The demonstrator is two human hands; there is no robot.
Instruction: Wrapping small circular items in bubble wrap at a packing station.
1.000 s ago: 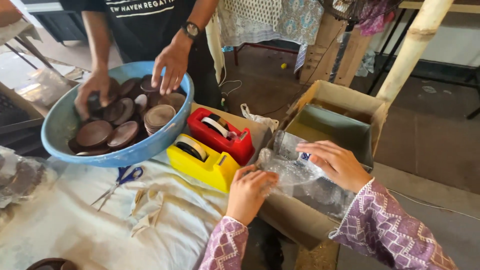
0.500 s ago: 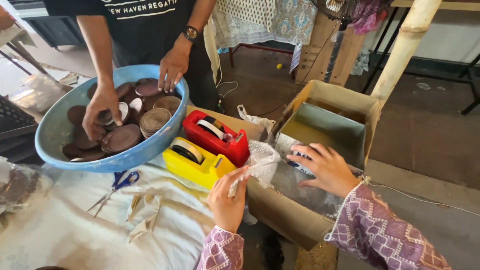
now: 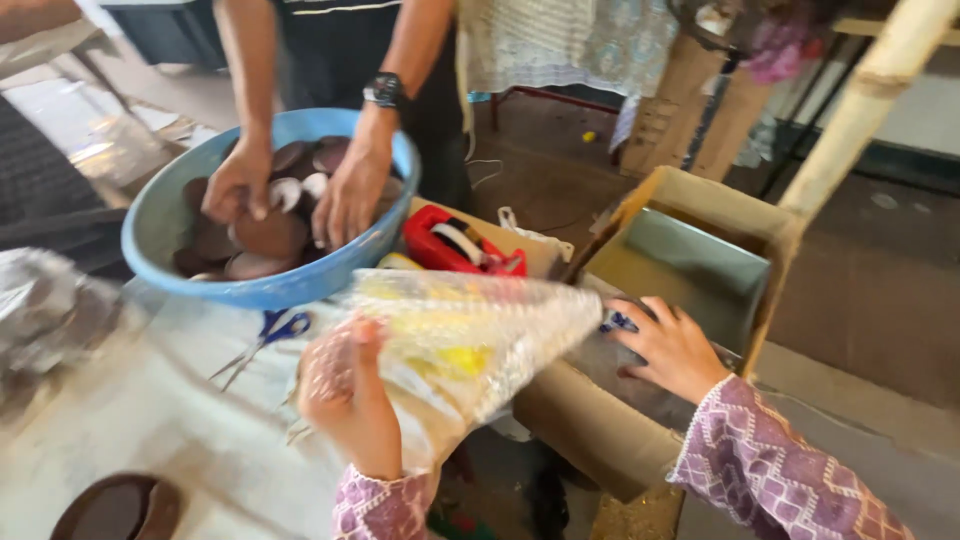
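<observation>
- The left hand (image 3: 345,395) is clenched on one sheet of clear bubble wrap (image 3: 470,335), its grip closed around the near edge; the sheet is lifted above the worktop (image 3: 150,420) and spreads toward the cardboard box (image 3: 700,260).
- The far end of the bubble wrap reaches the box's near edge; motion blur makes it hard to tell whether it touches.
- The right hand (image 3: 672,345) lies flat inside the box, fingers spread and released, palm down on shiny plastic; it grasps nothing.
- Seen through and behind the sheet are two tape dispensers: a red one (image 3: 455,245) and a yellow one (image 3: 455,355), side by side.
- One pair of blue-handled scissors (image 3: 265,340) lies on the worktop under the rim of the blue bowl (image 3: 170,225).
- Another person's two hands (image 3: 345,195) reach into that bowl, resting on brown discs (image 3: 265,235); their number is unclear in the blur.
- One more brown disc (image 3: 110,510) sits at the worktop's near edge.
</observation>
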